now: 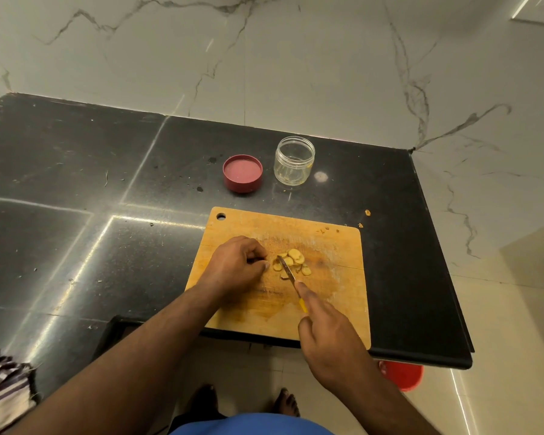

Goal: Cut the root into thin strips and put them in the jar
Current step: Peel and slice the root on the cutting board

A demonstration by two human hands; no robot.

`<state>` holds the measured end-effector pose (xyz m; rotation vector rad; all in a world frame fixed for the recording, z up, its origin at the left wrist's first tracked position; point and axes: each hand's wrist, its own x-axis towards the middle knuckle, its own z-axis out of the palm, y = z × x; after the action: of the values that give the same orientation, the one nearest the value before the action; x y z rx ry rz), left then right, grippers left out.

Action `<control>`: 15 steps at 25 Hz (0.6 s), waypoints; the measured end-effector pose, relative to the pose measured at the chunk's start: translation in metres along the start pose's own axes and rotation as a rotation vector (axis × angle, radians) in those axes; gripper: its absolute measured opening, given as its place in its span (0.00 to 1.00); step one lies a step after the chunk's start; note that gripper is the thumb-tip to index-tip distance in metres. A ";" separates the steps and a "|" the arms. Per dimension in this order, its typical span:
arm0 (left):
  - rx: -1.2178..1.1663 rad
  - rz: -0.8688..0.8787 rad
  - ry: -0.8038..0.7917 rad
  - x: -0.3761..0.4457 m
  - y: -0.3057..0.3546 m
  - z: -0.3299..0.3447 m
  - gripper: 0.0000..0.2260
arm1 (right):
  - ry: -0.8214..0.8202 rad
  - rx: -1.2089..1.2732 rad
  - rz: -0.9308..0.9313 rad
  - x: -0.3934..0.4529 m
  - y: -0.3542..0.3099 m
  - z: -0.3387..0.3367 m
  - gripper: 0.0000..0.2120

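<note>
While the black tabletop fills most of the head view, a wooden cutting board lies at its near edge, toward five o'clock from the tabletop's middle. On the board's centre sits a small pile of pale yellow root slices.

The left hand rests on the board at nine o'clock from the pile, its fingers curled inward with the tips near the slices; whether they pinch a piece cannot be told. The right hand, at five o'clock from the pile, grips a knife with a yellow handle, forefinger stretched along the blade's back and the blade lying across the slices.

A clear jar stands open and upright at twelve o'clock from the board, well apart from it. Its red lid lies just beside it at nine o'clock, inner side up. Two small scraps lie on the tabletop off the board's far right corner.
</note>
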<state>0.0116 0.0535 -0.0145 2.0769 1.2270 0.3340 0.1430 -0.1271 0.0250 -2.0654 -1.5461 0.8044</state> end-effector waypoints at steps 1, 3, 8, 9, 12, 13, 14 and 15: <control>0.001 0.005 -0.010 0.001 0.000 -0.001 0.08 | 0.016 0.026 0.005 -0.001 0.001 -0.003 0.26; -0.009 0.014 -0.008 0.001 0.001 -0.001 0.10 | 0.042 0.054 0.028 -0.002 0.005 -0.006 0.26; -0.042 0.012 0.023 0.000 0.004 0.002 0.10 | 0.063 0.089 0.087 0.000 0.019 -0.005 0.25; -0.058 0.004 0.026 0.000 0.005 0.003 0.10 | 0.065 0.092 0.093 -0.001 0.021 -0.005 0.25; -0.128 -0.037 0.010 -0.001 0.005 0.001 0.09 | 0.094 0.097 0.117 0.001 0.026 -0.009 0.26; -0.151 -0.049 -0.001 -0.001 0.004 -0.001 0.10 | 0.106 0.093 0.125 0.003 0.028 -0.010 0.26; -0.167 -0.056 -0.003 -0.002 0.004 -0.004 0.12 | 0.114 0.086 0.130 0.005 0.030 -0.011 0.26; -0.168 -0.060 0.001 -0.003 0.003 -0.008 0.13 | 0.116 0.077 0.133 0.008 0.033 -0.012 0.26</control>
<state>0.0078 0.0539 -0.0065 1.8937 1.2167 0.3964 0.1760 -0.1290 0.0116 -2.1358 -1.3083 0.7640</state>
